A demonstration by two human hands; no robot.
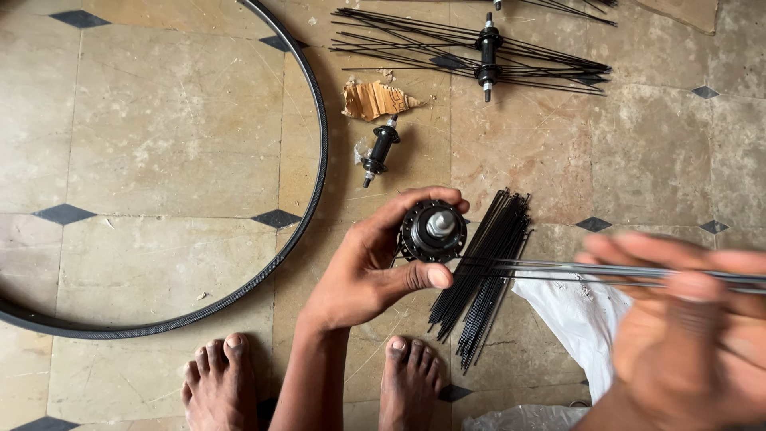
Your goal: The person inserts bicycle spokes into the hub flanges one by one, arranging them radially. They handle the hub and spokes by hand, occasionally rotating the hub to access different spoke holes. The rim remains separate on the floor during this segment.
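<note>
My left hand point(363, 267) grips a black wheel hub point(433, 231) with a silver axle end, held upright above the floor. My right hand point(686, 335) is blurred at the lower right and holds a few thin metal spokes point(558, 271) that point left toward the hub. Beneath them a loose pile of black spokes point(485, 275) lies on the tiled floor.
A black wheel rim point(307, 207) lies on the floor at left. A second bare hub point(380, 149) and a torn piece of cardboard point(373, 99) lie beyond. A hub laced with spokes point(487, 49) sits at the top. White plastic wrap point(578, 319) is at lower right. My bare feet point(219, 379) are below.
</note>
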